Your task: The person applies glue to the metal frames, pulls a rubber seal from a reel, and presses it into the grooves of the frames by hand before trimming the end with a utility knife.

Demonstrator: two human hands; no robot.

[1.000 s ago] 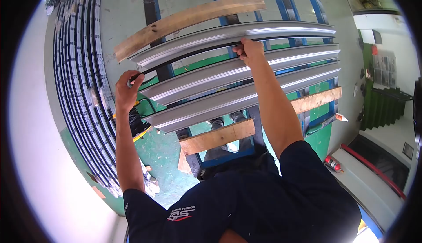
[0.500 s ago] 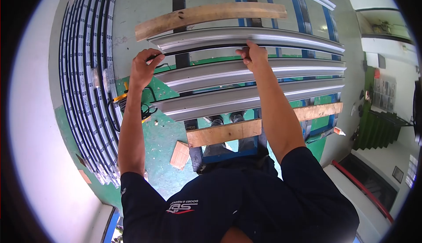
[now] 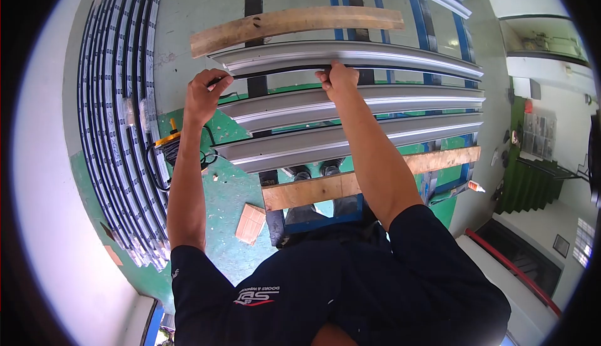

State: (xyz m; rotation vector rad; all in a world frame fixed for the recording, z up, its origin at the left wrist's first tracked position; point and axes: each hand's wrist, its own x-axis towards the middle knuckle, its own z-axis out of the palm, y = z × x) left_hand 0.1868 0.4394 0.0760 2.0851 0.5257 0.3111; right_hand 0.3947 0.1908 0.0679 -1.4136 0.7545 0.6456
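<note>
A long black rubber strip (image 3: 275, 71) runs along the near edge of the farthest silver metal profile (image 3: 269, 55). Its left end is pinched in my left hand (image 3: 204, 94), just off the profile's end. Farther right, the fingers of my right hand (image 3: 340, 79) are closed over the strip against the profile, partly hiding it. Two more silver profiles, a middle one (image 3: 288, 107) and a near one (image 3: 288, 149), lie roughly parallel, closer to my body, below my hands.
The profiles rest across a blue and black rack between a far wooden board (image 3: 294, 21) and a near wooden board (image 3: 307, 190). A yellow cable reel (image 3: 168, 140) sits by my left forearm. Several wrapped long profiles (image 3: 116, 102) lie at left. A wood block (image 3: 250, 223) is on the floor.
My right hand has slid left along the strip, closer to my left hand, and its fingers have closed in. My left hand keeps its pinch at the end. The view has shifted slightly.
</note>
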